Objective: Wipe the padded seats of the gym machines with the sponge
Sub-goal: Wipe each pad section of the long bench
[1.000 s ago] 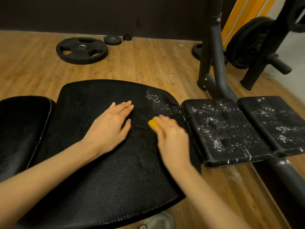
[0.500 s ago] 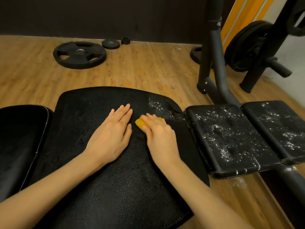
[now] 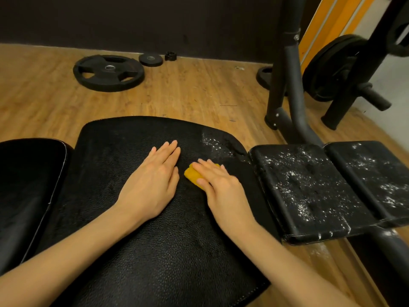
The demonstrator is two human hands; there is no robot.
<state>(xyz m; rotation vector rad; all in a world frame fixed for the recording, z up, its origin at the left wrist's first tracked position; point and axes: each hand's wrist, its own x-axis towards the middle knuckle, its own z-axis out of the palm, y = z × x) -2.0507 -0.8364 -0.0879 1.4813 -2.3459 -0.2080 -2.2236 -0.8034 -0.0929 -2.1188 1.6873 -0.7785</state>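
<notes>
Right hand (image 3: 221,185): fingers laid nearly straight over a small yellow rectangular sponge (image 3: 193,175), thumb along its near edge, pressing it flat. Left hand (image 3: 152,185): open, palm down, fingers straight and together, resting just left of the sponge, not touching it.

Beneath both: one large black textured vinyl seat pad (image 3: 168,251), rounded far corners, stitched near edge; sponge lies on its centre-right part. White foam flecks (image 3: 215,144) at the far right corner of this pad.

Adjoining pads, counted: one glossy black pad (image 3: 28,185) to the left with pale piping; two smaller black pads to the right, nearer one (image 3: 303,191) and farther one (image 3: 374,173), both speckled with white foam.

Frame: dark metal uprights (image 3: 285,89) rising behind the right pads.

Floor: light wooden planks (image 3: 188,94). On it, one large black weight plate (image 3: 109,73) with three grip slots, one small black plate (image 3: 151,59), one small black collar (image 3: 170,56). Further plates on a rack peg (image 3: 332,69) at far right.

No containers seen. No legible writing or brand marks.
</notes>
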